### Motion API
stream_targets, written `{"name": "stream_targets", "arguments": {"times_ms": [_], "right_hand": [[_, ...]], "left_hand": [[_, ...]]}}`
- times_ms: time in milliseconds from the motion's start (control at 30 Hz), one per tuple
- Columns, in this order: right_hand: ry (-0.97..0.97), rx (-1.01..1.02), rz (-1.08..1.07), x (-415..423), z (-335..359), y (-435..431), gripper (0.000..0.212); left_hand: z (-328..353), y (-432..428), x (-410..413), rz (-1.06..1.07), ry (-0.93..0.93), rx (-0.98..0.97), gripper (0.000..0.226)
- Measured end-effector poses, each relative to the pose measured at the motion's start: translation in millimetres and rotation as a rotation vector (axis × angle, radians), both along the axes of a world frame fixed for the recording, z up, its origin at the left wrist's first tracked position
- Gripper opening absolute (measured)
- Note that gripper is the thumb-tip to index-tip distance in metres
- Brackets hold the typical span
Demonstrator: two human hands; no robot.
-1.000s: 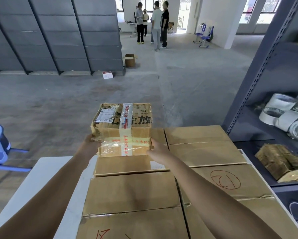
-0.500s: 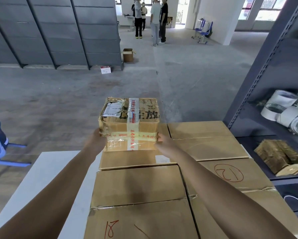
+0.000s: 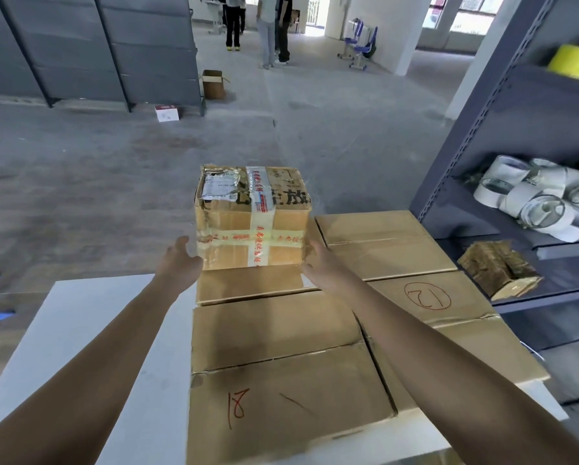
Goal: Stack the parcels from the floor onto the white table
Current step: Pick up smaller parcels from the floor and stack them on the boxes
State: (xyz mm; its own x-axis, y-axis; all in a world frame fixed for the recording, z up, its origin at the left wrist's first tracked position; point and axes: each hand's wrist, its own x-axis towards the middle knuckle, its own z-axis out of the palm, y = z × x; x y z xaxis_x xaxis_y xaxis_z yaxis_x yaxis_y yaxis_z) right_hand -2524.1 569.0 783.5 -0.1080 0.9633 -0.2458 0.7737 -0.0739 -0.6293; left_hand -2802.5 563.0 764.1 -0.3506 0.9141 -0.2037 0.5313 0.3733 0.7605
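Observation:
A small taped brown parcel point(image 3: 253, 218) with a shipping label stands on the far left one of several large flat cartons point(image 3: 274, 333) that cover the white table point(image 3: 90, 327). My left hand point(image 3: 181, 261) is just left of the parcel's lower corner, fingers relaxed, with a narrow gap to the cardboard. At the parcel's lower right corner, my right hand point(image 3: 320, 263) lies with straight fingers against its side. Neither hand grips it. Red numbers mark two cartons, one near me point(image 3: 281, 407) and one at the right point(image 3: 427, 297).
A dark metal shelf point(image 3: 502, 135) with white tape rolls point(image 3: 533, 196) and a tied cardboard bundle point(image 3: 499, 268) stands right of the table. On the concrete floor beyond lie an open box point(image 3: 213, 83) and a small white box point(image 3: 166, 113). People point(image 3: 268, 28) stand far back.
The taped parcel moved forward and down onto the far left carton. Both hands have eased off its sides; the left one has come away from the cardboard.

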Motion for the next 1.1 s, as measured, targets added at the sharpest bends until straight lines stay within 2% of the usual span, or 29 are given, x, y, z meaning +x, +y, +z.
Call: {"name": "stream_targets", "arguments": {"times_ms": [100, 267, 500, 800, 933, 1100], "right_hand": [[-0.086, 0.009, 0.009, -1.9, 3.9, -16.5, 0.053], [-0.095, 0.045, 0.037, 3.6, 5.9, -48.3, 0.057], [-0.145, 0.141, 0.194, 24.6, -3.6, -93.3, 0.06], [0.008, 0.144, 0.423, 46.9, -18.9, -182.2, 0.059], [0.103, 0.164, 0.556, 18.9, -21.5, -233.3, 0.058], [0.195, 0.155, 0.647, -27.1, -30.6, -294.1, 0.051]], "left_hand": [[-3.9, -16.2, 2.6, -0.035, 0.025, -0.002, 0.061], [2.8, -59.6, 12.5, -0.038, 0.025, -0.015, 0.062], [21.4, -152.8, 57.5, -0.013, 0.186, 0.008, 0.062], [8.8, -318.5, 116.0, 0.103, 0.294, -0.04, 0.059], [10.0, -388.9, 114.5, 0.217, 0.389, -0.044, 0.058], [2.7, -473.6, 89.3, 0.354, 0.372, -0.051, 0.06]]}}
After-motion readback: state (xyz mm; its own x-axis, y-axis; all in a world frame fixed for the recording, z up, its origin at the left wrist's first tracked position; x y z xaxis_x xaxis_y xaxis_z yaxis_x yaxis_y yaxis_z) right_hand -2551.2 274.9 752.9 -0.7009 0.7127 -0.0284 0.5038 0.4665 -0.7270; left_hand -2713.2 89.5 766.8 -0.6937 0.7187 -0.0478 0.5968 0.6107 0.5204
